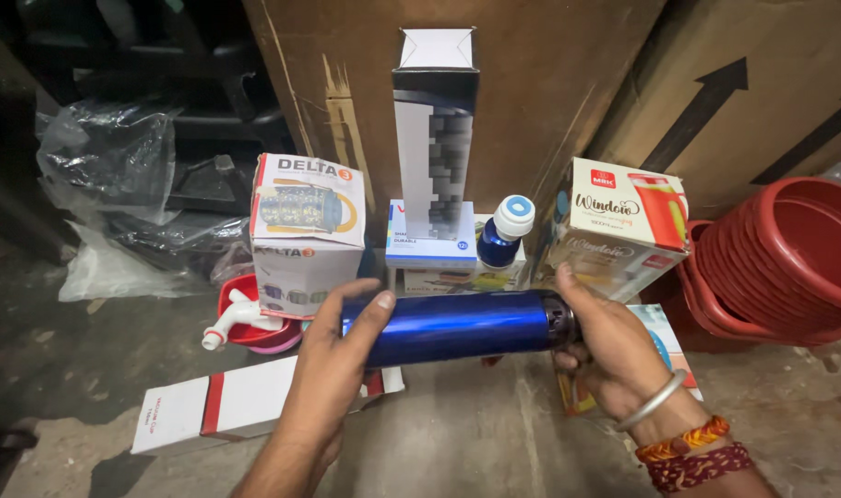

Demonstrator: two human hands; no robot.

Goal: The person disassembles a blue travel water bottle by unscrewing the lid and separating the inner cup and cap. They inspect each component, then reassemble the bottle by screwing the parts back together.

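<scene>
Head view: both hands' fingers around blue flask, left hand, right hand, boxes just behind

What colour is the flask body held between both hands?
Glossy metallic blue flask, held by the left hand and right hand; clearest in the head view.

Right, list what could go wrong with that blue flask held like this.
1. The glossy blue flask lies sideways, gripped only at its ends by the left hand and right hand; it could slip onto the concrete floor.
2. The tall upright carton stands close behind; a bump might topple it.
</scene>
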